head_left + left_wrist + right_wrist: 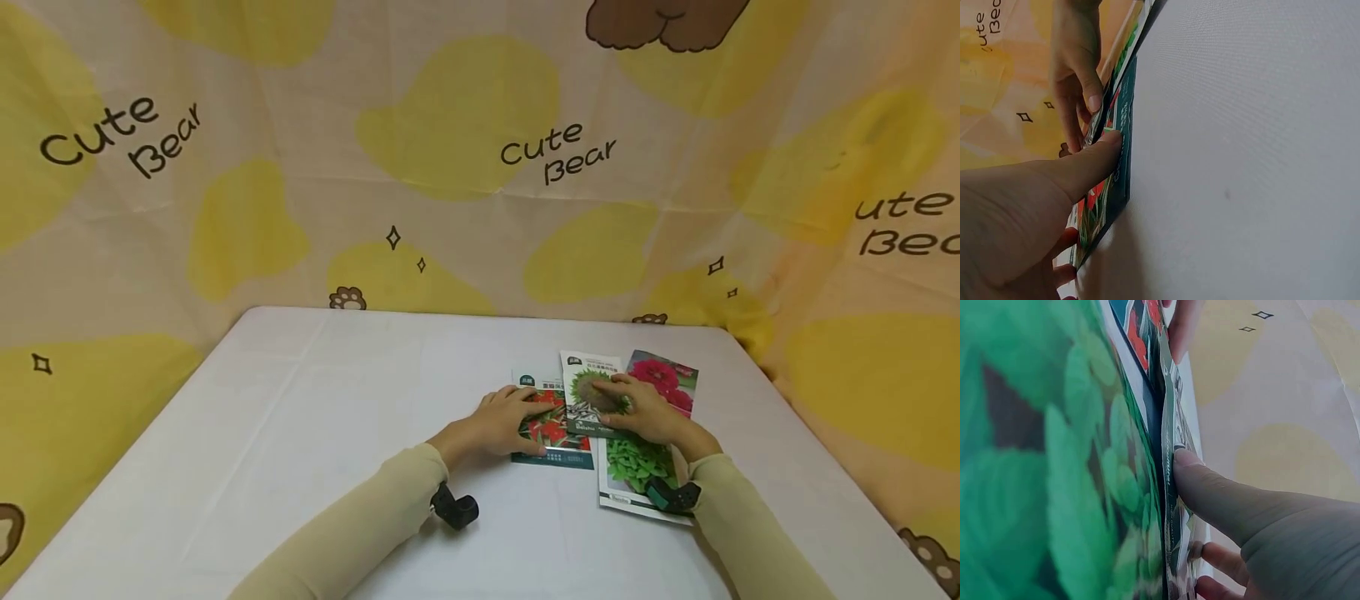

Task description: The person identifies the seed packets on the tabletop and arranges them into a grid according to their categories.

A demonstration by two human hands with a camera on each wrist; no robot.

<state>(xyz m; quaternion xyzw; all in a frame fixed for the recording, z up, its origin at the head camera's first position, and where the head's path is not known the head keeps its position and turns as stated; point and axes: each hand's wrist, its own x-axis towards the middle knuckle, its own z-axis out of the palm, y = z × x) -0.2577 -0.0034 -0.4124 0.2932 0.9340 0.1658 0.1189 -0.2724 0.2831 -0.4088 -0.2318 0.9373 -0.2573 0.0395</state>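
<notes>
Four picture seed packets lie together on the right side of the table. My left hand (498,421) rests on the packet with red flowers (575,458), its thumb laid along the lower band and its fingers spread over the picture. My right hand (654,412) lies over the packet with a green, spiky round flower head (587,396); in the right wrist view its thumb (1210,487) presses near that packet's dark lower edge. This packet overlaps the red-flower one and the top of a green-leaf packet (637,462). Behind the right hand, a pink-flower packet (663,375) is partly covered.
A white cloth covers the table (337,400). Behind it hangs a yellow and cream curtain (450,117) printed with "Cute Bear". A black wrist camera (456,507) sits below the left wrist, and another (673,496) overlaps the green-leaf packet.
</notes>
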